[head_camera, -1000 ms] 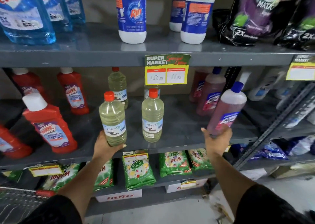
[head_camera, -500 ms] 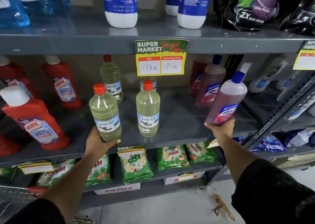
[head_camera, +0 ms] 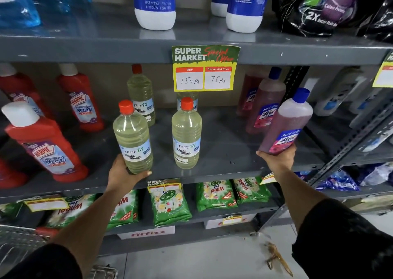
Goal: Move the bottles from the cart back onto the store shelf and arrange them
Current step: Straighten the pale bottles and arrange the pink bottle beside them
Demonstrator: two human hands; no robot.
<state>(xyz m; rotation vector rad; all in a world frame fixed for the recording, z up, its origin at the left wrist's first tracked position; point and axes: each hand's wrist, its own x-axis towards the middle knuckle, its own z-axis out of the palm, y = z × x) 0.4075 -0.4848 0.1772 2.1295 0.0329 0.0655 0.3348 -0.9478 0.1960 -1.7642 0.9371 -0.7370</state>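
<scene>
My left hand [head_camera: 122,172] grips the base of a clear bleach bottle [head_camera: 133,138] with a red cap, at the front edge of the grey middle shelf [head_camera: 223,151]. A second bleach bottle [head_camera: 186,136] stands upright just to its right, and a third [head_camera: 140,96] stands behind. My right hand [head_camera: 278,158] holds a pink cleaner bottle [head_camera: 286,125] with a blue cap, tilted to the right, above the shelf's front right part. Two more pink bottles [head_camera: 265,106] stand at the back right.
Red toilet cleaner bottles [head_camera: 44,144] fill the shelf's left side. A price card [head_camera: 205,68] hangs from the shelf above, which carries white and blue bottles [head_camera: 155,4]. Green detergent packs [head_camera: 170,202] lie below. The wire cart [head_camera: 17,242] is at the lower left.
The view has shifted slightly upward. My right hand has lifted the pink bottle a little higher and tilted it more. My left hand still holds the bleach bottle at the shelf front.
</scene>
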